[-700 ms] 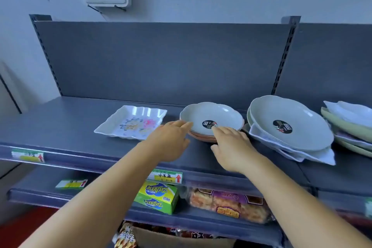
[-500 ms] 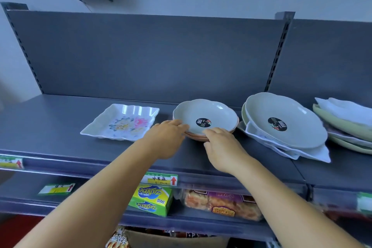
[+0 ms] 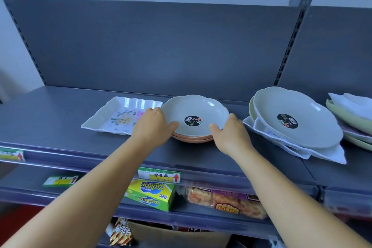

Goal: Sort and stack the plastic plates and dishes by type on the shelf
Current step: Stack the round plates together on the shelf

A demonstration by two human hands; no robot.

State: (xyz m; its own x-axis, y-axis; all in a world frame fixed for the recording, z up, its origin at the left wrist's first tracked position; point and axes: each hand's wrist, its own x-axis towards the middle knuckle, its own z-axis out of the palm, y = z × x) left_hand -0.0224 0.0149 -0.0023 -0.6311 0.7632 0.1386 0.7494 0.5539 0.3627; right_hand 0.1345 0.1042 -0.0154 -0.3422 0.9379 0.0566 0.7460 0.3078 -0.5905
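A small stack of round dishes (image 3: 194, 112) sits at the middle of the grey shelf (image 3: 50, 119), a pale grey one with a black sticker on top of orange ones. My left hand (image 3: 151, 125) grips its left rim and my right hand (image 3: 229, 133) grips its right rim, thumbs over the edge. Left of the stack lies a white square plate with a flower print (image 3: 120, 116). To the right, a large grey round dish (image 3: 298, 119) rests on white square plates (image 3: 326, 152).
More pale green and white plates (image 3: 354, 112) are piled at the far right edge. The grey back panel (image 3: 161, 50) rises behind the shelf. Below are price tags, a yellow-green box (image 3: 151, 194) and a snack packet (image 3: 225, 201) on the lower shelf.
Both hands have spread from the front of the small dish stack to its left and right rims and closed on it. The view has shifted slightly.
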